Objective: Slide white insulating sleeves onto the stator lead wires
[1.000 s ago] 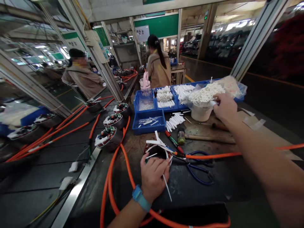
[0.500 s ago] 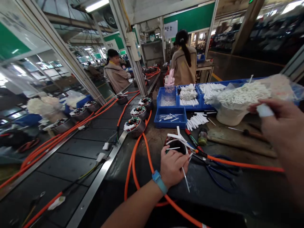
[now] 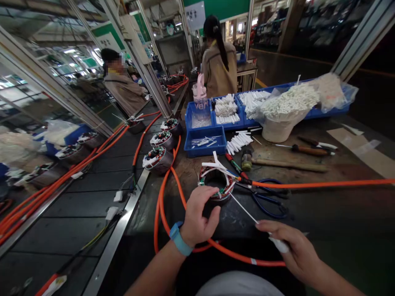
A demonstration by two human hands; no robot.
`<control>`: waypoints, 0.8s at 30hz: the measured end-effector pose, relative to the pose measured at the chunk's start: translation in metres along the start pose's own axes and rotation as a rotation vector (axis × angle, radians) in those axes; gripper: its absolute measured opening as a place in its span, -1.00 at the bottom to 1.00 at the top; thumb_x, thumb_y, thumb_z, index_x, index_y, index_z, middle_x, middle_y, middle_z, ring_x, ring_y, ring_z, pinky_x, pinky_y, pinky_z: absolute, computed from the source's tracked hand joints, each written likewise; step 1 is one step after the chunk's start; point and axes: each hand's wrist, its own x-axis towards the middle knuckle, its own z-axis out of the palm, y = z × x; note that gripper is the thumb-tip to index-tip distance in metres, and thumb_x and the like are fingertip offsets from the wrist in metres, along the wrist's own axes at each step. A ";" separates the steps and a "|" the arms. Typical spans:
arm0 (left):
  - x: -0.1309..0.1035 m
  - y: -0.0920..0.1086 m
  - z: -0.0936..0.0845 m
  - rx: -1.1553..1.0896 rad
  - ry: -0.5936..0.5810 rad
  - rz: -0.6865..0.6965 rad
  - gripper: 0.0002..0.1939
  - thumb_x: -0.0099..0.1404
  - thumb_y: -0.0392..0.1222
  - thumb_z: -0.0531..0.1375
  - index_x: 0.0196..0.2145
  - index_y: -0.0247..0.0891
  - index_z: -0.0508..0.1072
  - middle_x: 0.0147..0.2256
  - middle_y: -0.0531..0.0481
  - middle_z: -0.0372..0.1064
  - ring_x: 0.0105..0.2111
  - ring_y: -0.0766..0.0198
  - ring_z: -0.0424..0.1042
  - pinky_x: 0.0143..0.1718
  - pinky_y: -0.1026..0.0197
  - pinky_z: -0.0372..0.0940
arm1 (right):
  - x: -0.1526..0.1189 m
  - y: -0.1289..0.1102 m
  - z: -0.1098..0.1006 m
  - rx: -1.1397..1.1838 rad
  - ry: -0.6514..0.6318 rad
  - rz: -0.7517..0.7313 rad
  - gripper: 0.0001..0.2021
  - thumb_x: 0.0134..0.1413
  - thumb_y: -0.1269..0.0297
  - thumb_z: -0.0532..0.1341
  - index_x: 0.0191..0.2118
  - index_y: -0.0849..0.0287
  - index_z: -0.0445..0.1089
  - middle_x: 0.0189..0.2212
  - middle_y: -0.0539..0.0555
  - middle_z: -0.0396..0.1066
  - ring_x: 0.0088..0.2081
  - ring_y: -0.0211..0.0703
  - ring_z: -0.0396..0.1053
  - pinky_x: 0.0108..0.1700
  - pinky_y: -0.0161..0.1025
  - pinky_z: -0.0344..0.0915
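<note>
A ring-shaped motor stator (image 3: 217, 196) with red and green windings and white sleeves on top stands on the dark bench. My left hand (image 3: 200, 216), with a blue watch band on the wrist, is at its near left side, thumb and fingers apart and nothing between them. From the stator's near right edge a thin white cord (image 3: 243, 207) stretches down to the right. My right hand (image 3: 288, 244) pinches the cord's end between thumb and fingers; a white wrap covers one of its fingers. An orange cable (image 3: 308, 185) runs right from the stator.
Blue-handled scissors (image 3: 271, 205), a wooden-handled hammer (image 3: 286, 165) and a screwdriver (image 3: 308, 150) lie behind on the right. Blue bins (image 3: 205, 152) with white tubes line the back. More stators (image 3: 159, 161) stand left. Two people are beyond the bench.
My right hand has come down from the upper right and now holds the cord's end, pulled straight. My left hand has moved off the stator top toward me and opened. The view has shifted.
</note>
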 end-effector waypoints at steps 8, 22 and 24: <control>0.018 -0.010 -0.004 0.140 -0.142 0.020 -0.49 0.16 -0.31 0.15 0.08 -0.24 0.22 0.00 -0.14 0.31 0.08 0.08 0.22 0.15 -0.10 0.09 | 0.001 0.002 0.000 0.020 -0.019 0.018 -0.71 0.11 0.52 0.03 -0.08 0.05 0.16 -0.16 0.09 0.48 -0.08 -0.11 0.43 -0.12 -0.21 0.43; 0.034 -0.002 0.004 0.410 -0.304 -0.142 -0.70 0.18 0.04 0.21 -0.24 -0.22 0.47 -0.22 -0.07 0.44 -0.03 -0.02 0.23 0.01 -0.16 0.06 | 0.050 0.010 0.013 0.045 -0.067 -0.022 -0.76 0.14 0.50 0.02 -0.13 0.08 0.26 -0.04 0.16 0.40 -0.03 -0.12 0.38 -0.06 -0.20 0.37; 0.036 -0.001 0.010 0.389 -0.259 -0.143 -0.79 0.25 -0.06 0.17 -0.22 -0.18 0.48 -0.21 -0.04 0.45 -0.06 0.05 0.25 -0.04 -0.10 0.10 | 0.071 0.015 0.027 0.095 -0.036 0.086 -0.84 0.16 0.46 0.05 -0.22 0.11 0.31 -0.11 0.14 0.42 -0.08 -0.14 0.40 -0.07 -0.21 0.35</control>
